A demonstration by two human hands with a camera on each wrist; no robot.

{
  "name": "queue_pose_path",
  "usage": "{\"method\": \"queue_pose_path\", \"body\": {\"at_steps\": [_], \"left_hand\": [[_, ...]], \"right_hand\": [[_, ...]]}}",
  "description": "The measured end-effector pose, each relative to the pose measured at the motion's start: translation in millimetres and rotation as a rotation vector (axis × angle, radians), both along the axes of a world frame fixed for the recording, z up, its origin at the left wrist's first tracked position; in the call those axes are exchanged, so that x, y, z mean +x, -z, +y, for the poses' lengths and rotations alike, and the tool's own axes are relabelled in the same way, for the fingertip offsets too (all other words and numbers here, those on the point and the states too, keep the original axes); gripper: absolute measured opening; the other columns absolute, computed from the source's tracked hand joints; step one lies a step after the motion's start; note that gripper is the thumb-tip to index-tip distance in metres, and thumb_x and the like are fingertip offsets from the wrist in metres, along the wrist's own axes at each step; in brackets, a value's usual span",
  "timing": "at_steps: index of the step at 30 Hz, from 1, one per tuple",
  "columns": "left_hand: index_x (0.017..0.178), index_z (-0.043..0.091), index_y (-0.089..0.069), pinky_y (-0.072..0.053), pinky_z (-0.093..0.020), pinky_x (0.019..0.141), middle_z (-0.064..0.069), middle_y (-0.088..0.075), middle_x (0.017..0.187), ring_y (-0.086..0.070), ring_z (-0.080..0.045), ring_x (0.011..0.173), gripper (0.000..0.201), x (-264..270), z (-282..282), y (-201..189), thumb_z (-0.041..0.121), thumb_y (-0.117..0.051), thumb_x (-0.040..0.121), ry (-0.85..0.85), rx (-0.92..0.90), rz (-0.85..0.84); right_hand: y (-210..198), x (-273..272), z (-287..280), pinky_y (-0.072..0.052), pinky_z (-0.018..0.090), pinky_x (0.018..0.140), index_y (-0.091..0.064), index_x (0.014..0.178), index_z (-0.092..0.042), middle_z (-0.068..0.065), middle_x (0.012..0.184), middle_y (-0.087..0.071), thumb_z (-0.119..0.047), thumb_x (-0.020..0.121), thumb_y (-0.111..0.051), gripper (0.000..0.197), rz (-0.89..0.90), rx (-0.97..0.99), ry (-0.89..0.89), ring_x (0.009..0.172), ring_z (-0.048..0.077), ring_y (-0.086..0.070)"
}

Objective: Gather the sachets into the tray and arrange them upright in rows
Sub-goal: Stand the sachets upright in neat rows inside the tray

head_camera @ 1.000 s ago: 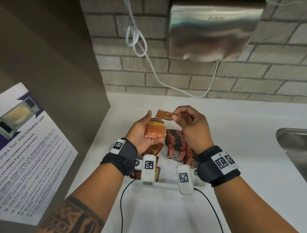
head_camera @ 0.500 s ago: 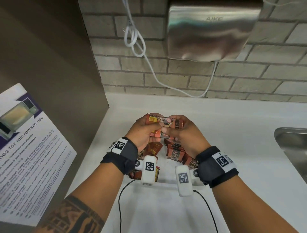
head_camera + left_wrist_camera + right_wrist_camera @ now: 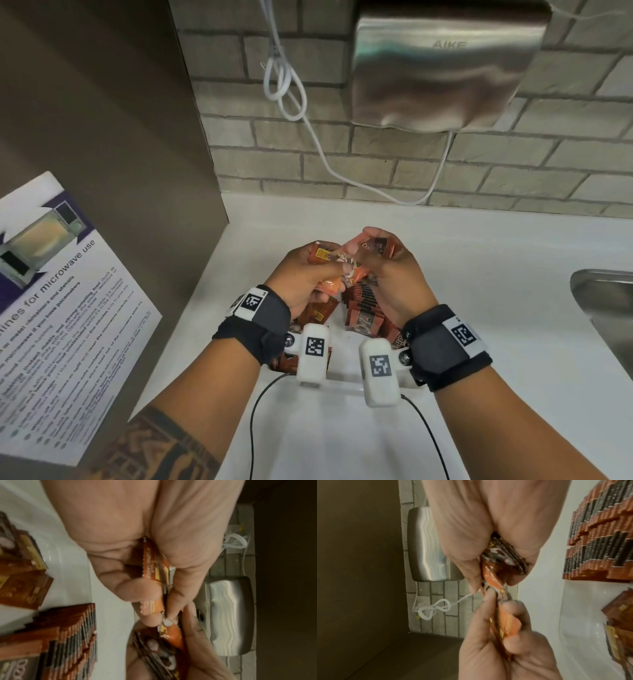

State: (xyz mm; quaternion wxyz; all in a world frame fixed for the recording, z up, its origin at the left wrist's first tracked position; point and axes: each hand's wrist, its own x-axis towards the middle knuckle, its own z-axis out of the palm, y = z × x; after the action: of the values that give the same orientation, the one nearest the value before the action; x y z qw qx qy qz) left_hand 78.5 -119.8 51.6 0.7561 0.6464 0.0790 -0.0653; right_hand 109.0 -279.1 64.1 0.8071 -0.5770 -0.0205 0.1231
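Both hands are raised together over a white tray (image 3: 342, 385) on the counter. My left hand (image 3: 308, 274) grips a small stack of orange sachets (image 3: 325, 255), also seen edge-on as the orange sachets (image 3: 152, 566) in the left wrist view. My right hand (image 3: 390, 270) holds a bundle of brown sachets (image 3: 375, 245), seen as dark sachets (image 3: 505, 555) in the right wrist view, and its thumb and forefinger pinch the orange stack's near end. Rows of brown sachets (image 3: 363, 308) stand upright in the tray; several loose sachets (image 3: 317, 311) lie at its left.
A steel hand dryer (image 3: 442, 65) and a looped white cable (image 3: 284, 85) hang on the brick wall behind. A steel sink (image 3: 606, 308) sits at the right. A brown side panel with a microwave notice (image 3: 58, 308) stands at the left.
The right hand brought its single sachet onto the stack in the left palm. Both hands then closed together on the sachets and lifted slightly.
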Motion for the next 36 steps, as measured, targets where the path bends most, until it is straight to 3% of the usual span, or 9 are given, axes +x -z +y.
{"method": "queue_pose_path", "body": {"at_steps": [5,10,13,15,18,26,31,34,36], "left_hand": [[0.106,0.016,-0.065,-0.051,-0.019,0.046,-0.004,-0.073,0.084,-0.070,-0.015,0.069,0.020,-1,-4,-4,0.008,-0.072,0.090,0.006,-0.071,-0.019],[0.122,0.001,-0.058,-0.062,-0.030,0.078,-0.015,-0.073,0.106,-0.073,-0.023,0.091,0.025,3,5,3,0.003,-0.060,0.098,-0.043,-0.115,-0.029],[0.090,0.015,-0.060,-0.052,-0.027,0.097,-0.011,-0.072,0.115,-0.068,-0.014,0.110,0.016,3,6,7,0.005,-0.073,0.088,-0.019,0.178,-0.190],[0.074,0.024,-0.061,-0.048,-0.023,0.098,-0.004,-0.070,0.117,-0.066,-0.008,0.111,0.034,4,7,9,-0.007,-0.073,0.082,-0.004,0.340,-0.280],[0.066,0.036,-0.068,-0.047,-0.028,0.101,0.000,-0.067,0.120,-0.065,-0.012,0.112,0.051,6,9,9,-0.014,-0.071,0.075,-0.025,0.447,-0.355],[0.105,0.014,-0.065,-0.056,-0.043,0.085,-0.010,-0.066,0.111,-0.065,-0.026,0.097,0.039,3,16,0,-0.004,-0.061,0.071,-0.047,0.092,-0.215],[0.107,0.023,-0.067,-0.059,-0.047,0.089,-0.005,-0.076,0.099,-0.071,-0.029,0.098,0.035,1,16,-5,-0.004,-0.074,0.086,0.054,0.325,-0.347],[0.108,0.027,-0.068,-0.057,-0.046,0.090,0.008,-0.072,0.106,-0.068,-0.019,0.099,0.037,0,10,-8,-0.004,-0.066,0.089,0.104,0.474,-0.422],[0.117,0.033,-0.064,-0.051,-0.031,0.096,0.019,-0.058,0.123,-0.057,0.000,0.112,0.048,-2,9,-10,-0.005,-0.061,0.089,0.132,0.594,-0.478]], "right_hand": [[-3,-4,2,-0.058,0.043,0.087,-0.059,0.127,-0.011,0.018,0.111,-0.073,0.005,0.090,-0.065,0.041,-0.037,0.026,0.021,0.106,0.033,-0.070],[-11,1,-7,-0.059,0.042,0.086,-0.058,0.124,-0.011,0.008,0.079,-0.067,-0.005,0.100,-0.051,0.026,0.056,0.154,0.100,0.079,0.024,-0.070],[-10,1,-7,-0.058,0.041,0.080,-0.058,0.120,-0.009,0.002,0.069,-0.056,-0.032,0.101,-0.058,0.030,0.184,-0.068,-0.031,0.067,0.018,-0.059],[-9,-1,-6,-0.057,0.043,0.086,-0.062,0.116,-0.007,0.006,0.074,-0.062,-0.042,0.095,-0.065,0.042,0.243,-0.144,-0.155,0.069,0.019,-0.062],[-3,-4,-6,-0.059,0.039,0.084,-0.063,0.121,-0.004,0.011,0.089,-0.072,-0.024,0.089,-0.074,0.039,0.230,-0.152,-0.245,0.076,0.020,-0.070],[2,-1,-12,-0.060,0.037,0.080,-0.062,0.121,-0.004,0.020,0.111,-0.071,-0.005,0.086,-0.074,0.036,0.124,-0.167,-0.183,0.094,0.029,-0.072],[-7,-9,-14,-0.056,0.045,0.097,-0.069,0.118,-0.009,0.014,0.114,-0.073,-0.030,0.079,-0.077,0.045,0.127,-0.272,-0.439,0.110,0.031,-0.069],[-6,-8,-13,-0.057,0.045,0.093,-0.065,0.121,-0.001,0.022,0.117,-0.070,-0.013,0.083,-0.073,0.041,0.127,-0.179,-0.447,0.105,0.034,-0.069],[-5,-5,-13,-0.056,0.047,0.094,-0.061,0.123,0.005,0.025,0.113,-0.069,0.003,0.088,-0.064,0.035,0.167,-0.137,-0.409,0.102,0.036,-0.068]]}}
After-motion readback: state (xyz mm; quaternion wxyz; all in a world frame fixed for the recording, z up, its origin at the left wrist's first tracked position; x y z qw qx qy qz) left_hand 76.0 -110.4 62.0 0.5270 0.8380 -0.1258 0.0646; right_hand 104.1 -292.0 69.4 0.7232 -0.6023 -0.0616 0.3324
